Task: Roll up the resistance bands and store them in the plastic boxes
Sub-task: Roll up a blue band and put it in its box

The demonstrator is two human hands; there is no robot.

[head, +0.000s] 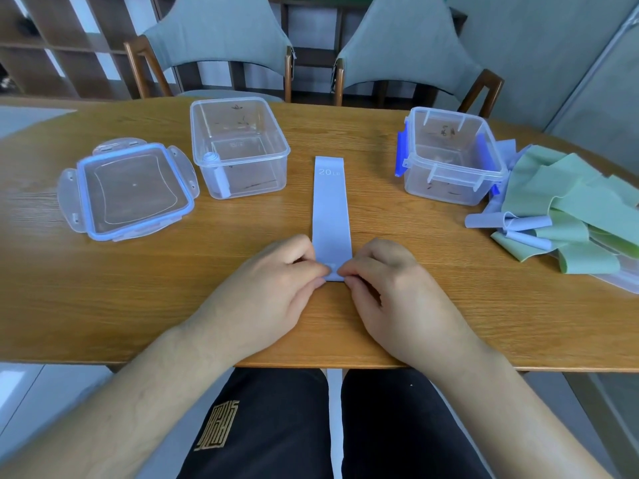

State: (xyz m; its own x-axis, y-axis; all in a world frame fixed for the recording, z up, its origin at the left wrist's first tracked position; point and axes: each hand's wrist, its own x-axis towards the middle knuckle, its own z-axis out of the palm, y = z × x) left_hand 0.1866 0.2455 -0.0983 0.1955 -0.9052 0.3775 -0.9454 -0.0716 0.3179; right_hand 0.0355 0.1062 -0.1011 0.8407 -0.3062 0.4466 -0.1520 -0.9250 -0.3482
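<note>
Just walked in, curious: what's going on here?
A person's left hand and right hand pinch the near end of a flat blue band on the table, apparently starting to roll it. One rolled band stands in the open box on the left; loose green and blue bands lie piled on the right.

Both bare forearms reach forward from the lower corners and converge toward the middle, where the left hand (273, 285) and the right hand (390, 288) lie backs up, fingers curled, each pinching with thumb and fingertips the near end of the blue band (330, 209).
</note>
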